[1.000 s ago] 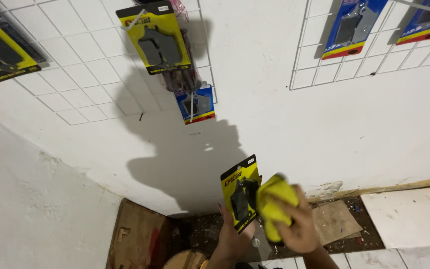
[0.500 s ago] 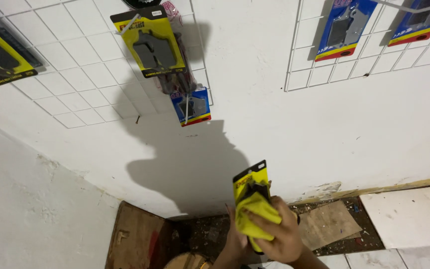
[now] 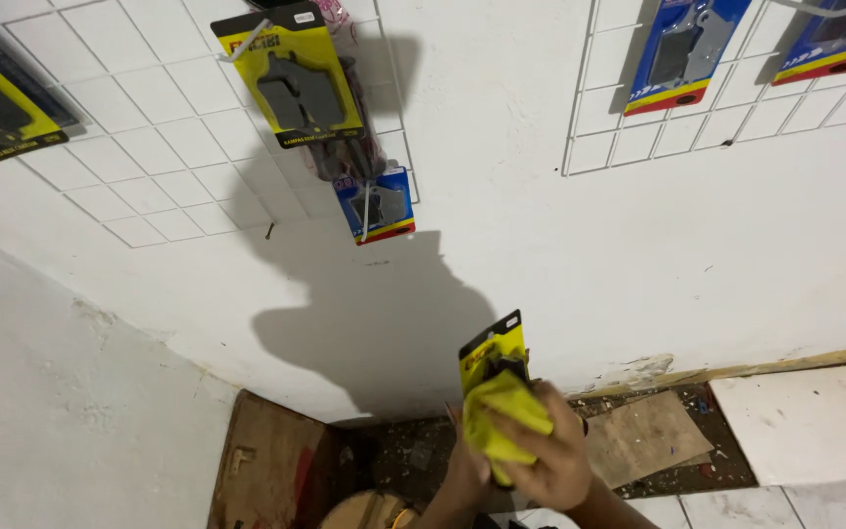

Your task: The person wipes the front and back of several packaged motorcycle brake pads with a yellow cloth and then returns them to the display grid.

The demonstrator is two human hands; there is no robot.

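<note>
Head view:

- Holding, low in the frame just right of centre: yellow-and-black carded pack [image 3: 493, 355], upright, only the top corner and hang-hole end showing above the cloth.
- Pressing against the pack's front: yellow cloth [image 3: 503, 423], bunched, covering most of the card face.
- Gripping the cloth: right hand [image 3: 543, 458], fingers curled together and clamped on the fabric, knuckles toward the camera.
- Supporting from behind and below: left hand [image 3: 466, 472], mostly hidden by cloth and pack; appearing closed on the pack's lower edge, finger spread not fully readable.
- Hanging on the white wire grid [image 3: 139, 167] at the wall's upper left: a matching yellow pack [image 3: 291, 78] on a hook, another yellow pack [image 3: 2, 108] cut by the left edge, a small blue pack [image 3: 376, 206] at the grid's lower right corner.
- Hanging on the second wire grid [image 3: 736, 108] at the wall's upper right: two blue packs [image 3: 682, 49], partly cropped by the top edge.
- Lying at the wall's foot: wooden board [image 3: 266, 460], debris, loose cardboard piece [image 3: 643, 436], white tiles [image 3: 805, 421].
- Judging progress: wiping of the held pack looking under way, cloth in full contact with the card; pack not yet back on any hook.
</note>
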